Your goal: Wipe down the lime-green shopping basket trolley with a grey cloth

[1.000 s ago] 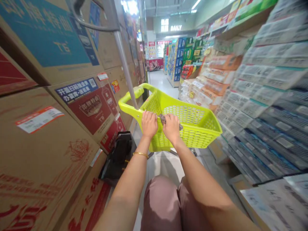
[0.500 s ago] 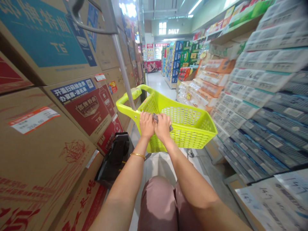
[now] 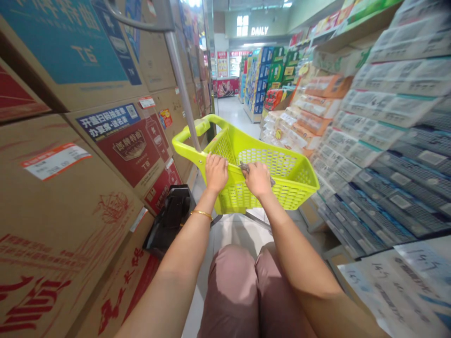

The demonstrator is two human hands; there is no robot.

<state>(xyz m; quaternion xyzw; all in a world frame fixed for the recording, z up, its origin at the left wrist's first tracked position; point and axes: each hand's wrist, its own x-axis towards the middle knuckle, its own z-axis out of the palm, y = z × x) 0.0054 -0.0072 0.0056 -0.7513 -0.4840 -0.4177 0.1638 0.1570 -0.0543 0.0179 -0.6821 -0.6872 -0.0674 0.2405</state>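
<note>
Left hand (image 3: 216, 172): fingers curled over near rim, toward handle end | Right hand (image 3: 258, 179): closed around grey cloth (image 3: 244, 166) on same rim | Yellow-green basket (image 3: 289, 201): between cartons (image 3: 137, 150) left and stacked packs (image 3: 391, 112) right | Black bag (image 3: 169, 216): beside cartons | Floor (image 3: 230, 110): open strip runs on past far rim

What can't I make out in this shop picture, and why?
All in the head view:
1. Gray thing on the green basket: mostly covered by the right hand, so I can't tell what it is.
2. Metal pole: its upper part is cut off by the top edge.
3. Stacked packs: small print is blurred.
4. Blue boxes farther off: labels too small to read.
</note>
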